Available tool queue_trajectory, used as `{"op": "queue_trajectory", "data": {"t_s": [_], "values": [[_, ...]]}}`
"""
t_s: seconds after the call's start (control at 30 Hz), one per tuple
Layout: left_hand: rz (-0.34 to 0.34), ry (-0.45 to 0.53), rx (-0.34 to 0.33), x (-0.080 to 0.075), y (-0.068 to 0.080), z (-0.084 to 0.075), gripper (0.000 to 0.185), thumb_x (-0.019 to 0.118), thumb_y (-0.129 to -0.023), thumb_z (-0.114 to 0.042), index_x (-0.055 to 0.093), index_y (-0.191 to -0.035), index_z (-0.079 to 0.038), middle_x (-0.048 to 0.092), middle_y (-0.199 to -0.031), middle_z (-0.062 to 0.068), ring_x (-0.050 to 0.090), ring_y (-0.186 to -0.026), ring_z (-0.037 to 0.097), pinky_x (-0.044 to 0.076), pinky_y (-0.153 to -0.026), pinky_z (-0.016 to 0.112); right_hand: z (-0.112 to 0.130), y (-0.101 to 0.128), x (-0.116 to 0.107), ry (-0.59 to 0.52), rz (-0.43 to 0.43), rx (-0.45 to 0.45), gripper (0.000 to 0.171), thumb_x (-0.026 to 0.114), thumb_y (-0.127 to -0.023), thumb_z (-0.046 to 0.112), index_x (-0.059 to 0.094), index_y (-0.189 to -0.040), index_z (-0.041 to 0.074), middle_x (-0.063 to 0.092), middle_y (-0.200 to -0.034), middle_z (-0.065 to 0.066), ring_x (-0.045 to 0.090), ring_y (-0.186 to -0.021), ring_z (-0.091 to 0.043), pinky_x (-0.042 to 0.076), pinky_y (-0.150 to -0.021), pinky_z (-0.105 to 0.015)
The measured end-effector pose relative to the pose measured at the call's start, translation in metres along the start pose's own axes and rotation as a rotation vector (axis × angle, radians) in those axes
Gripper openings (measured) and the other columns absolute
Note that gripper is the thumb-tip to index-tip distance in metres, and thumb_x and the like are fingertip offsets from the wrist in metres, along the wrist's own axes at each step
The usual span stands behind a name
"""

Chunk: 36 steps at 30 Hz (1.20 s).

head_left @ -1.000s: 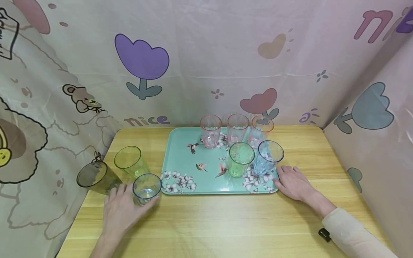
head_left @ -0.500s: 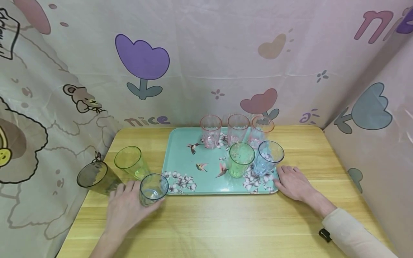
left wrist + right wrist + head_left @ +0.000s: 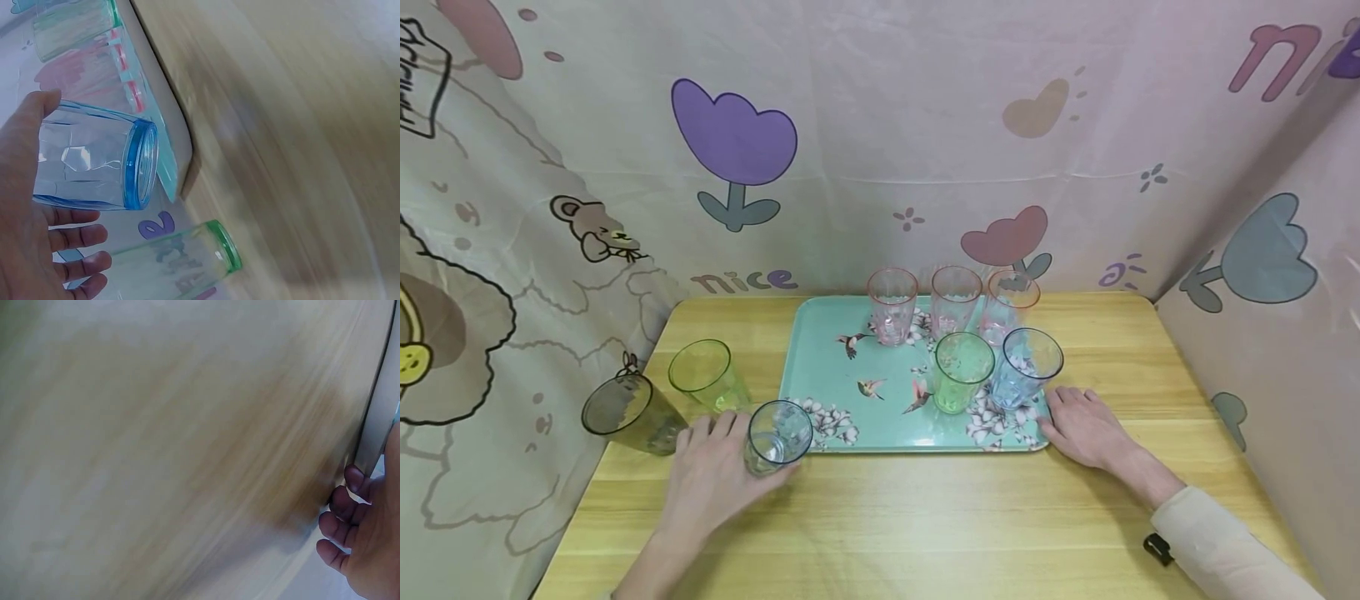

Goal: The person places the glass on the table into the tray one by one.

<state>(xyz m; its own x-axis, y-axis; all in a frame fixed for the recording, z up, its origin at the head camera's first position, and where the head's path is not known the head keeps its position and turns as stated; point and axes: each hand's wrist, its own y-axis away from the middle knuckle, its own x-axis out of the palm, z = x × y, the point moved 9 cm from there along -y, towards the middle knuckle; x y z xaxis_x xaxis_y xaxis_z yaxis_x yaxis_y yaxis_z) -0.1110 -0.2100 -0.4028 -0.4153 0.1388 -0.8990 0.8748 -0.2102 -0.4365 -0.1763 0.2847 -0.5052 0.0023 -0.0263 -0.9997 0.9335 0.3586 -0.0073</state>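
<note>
My left hand (image 3: 715, 479) grips a clear blue-tinted glass (image 3: 777, 440), thumb on one side and fingers round the other. In the left wrist view the glass's thick blue base (image 3: 140, 165) overlaps the tray's edge. The teal tray (image 3: 872, 437), printed with birds and blossoms, carries three pink-rimmed glasses (image 3: 892, 312) at the back, with a green glass (image 3: 961, 375) and a blue glass (image 3: 1018, 379) in front. My right hand (image 3: 1086, 425) lies palm down beside the tray's front right corner, thumb against the edge, and holds nothing.
A yellow-green glass (image 3: 709, 379) and a dark grey glass (image 3: 632, 412) stand on the wooden table (image 3: 910, 525) left of the tray. A printed curtain (image 3: 865, 117) hangs behind the table and along both sides.
My left hand has moved to the right with the blue-tinted glass, which now overlaps the tray's front left corner in the head view. My right hand has stayed in place.
</note>
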Motion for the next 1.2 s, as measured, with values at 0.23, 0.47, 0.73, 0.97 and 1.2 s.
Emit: {"op": "queue_trajectory", "data": {"t_s": [0.23,0.47,0.73,0.97,1.2], "values": [[-0.016,0.022,0.054,0.002,-0.009,-0.014,0.111,0.042,-0.072,-0.104,0.069,-0.112,-0.004,0.074,-0.101,0.018,0.062,-0.088,0.039,0.045,-0.076,0.047,0.0,0.0,0.0,0.002,0.001,0.002,0.051,0.056,-0.103,0.035,0.06,-0.129,-0.008,0.068,-0.118,-0.024,0.065,-0.117,-0.044,0.049,-0.098,-0.06],[0.015,0.02,0.108,0.009,-0.018,-0.029,0.1,0.066,-0.067,-0.094,0.068,-0.114,-0.006,0.071,-0.102,0.014,0.06,-0.093,0.037,0.047,-0.078,0.045,0.0,0.0,0.0,-0.006,0.002,0.002,0.047,0.058,-0.102,0.035,0.061,-0.125,-0.006,0.068,-0.113,-0.021,0.065,-0.114,-0.042,0.049,-0.095,-0.058],[-0.051,0.007,0.193,0.008,-0.029,-0.047,0.094,0.083,-0.056,-0.082,0.065,-0.106,-0.005,0.067,-0.092,0.011,0.053,-0.081,0.03,0.042,-0.07,0.038,0.0,0.0,0.001,-0.005,0.001,0.0,0.049,0.057,-0.103,0.036,0.061,-0.127,-0.007,0.068,-0.114,-0.022,0.065,-0.116,-0.043,0.049,-0.096,-0.059],[-0.053,0.003,0.216,0.009,-0.04,-0.057,0.093,0.085,-0.055,-0.081,0.064,-0.104,-0.005,0.067,-0.091,0.009,0.053,-0.079,0.028,0.043,-0.07,0.037,0.0,0.0,0.001,0.001,-0.008,-0.001,0.048,0.058,-0.102,0.036,0.062,-0.125,-0.007,0.069,-0.112,-0.021,0.066,-0.114,-0.041,0.05,-0.095,-0.058],[-0.02,0.015,0.213,0.015,-0.05,-0.062,0.094,0.084,-0.057,-0.083,0.065,-0.104,-0.005,0.065,-0.091,0.008,0.046,-0.075,0.024,0.04,-0.068,0.034,0.0,0.0,-0.001,-0.005,-0.007,-0.001,0.048,0.058,-0.102,0.035,0.061,-0.125,-0.007,0.069,-0.114,-0.022,0.065,-0.116,-0.043,0.049,-0.097,-0.06]]}}
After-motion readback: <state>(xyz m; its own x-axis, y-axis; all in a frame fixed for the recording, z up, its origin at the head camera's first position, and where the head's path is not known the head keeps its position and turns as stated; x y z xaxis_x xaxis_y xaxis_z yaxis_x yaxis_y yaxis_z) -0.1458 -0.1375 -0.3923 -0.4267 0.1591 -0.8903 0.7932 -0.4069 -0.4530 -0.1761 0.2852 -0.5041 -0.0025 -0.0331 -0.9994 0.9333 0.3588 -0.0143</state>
